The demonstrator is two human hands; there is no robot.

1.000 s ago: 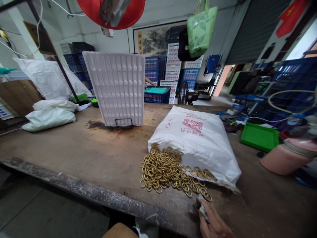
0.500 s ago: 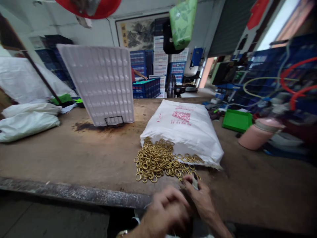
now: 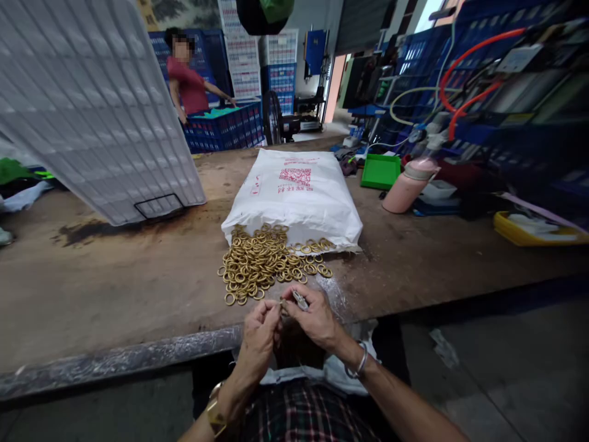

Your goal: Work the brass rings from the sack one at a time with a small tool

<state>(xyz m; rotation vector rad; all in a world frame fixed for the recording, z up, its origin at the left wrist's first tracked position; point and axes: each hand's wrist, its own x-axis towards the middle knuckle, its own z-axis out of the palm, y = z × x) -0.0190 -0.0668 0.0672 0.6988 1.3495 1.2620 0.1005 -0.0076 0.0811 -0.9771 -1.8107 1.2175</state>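
Note:
Brass-coloured rings (image 3: 253, 261) lie in a pile at the mouth of a white woven bag (image 3: 294, 190) with red print. Just in front of the pile, at the table's near edge, my left hand (image 3: 262, 328) pinches something small, probably a ring, whose shape is hard to make out. My right hand (image 3: 315, 316) meets it fingertip to fingertip, closed around a small metallic tool (image 3: 300, 300) that sticks up between thumb and fingers. What lies between the two hands' fingertips is mostly hidden.
A pale ribbed plastic tray (image 3: 105, 116) stands upright at the left in a black wire stand (image 3: 159, 207). Right of the bag are a green tray (image 3: 380, 171), a pink bottle (image 3: 407, 189) and a yellow tray (image 3: 529, 233). Beyond the table, a person (image 3: 188, 86) touches a blue crate (image 3: 225, 127).
The view has turned right and down. My left hand, blurred before, has come up to my right hand, and their fingertips now meet. The person behind the table has come into fuller view.

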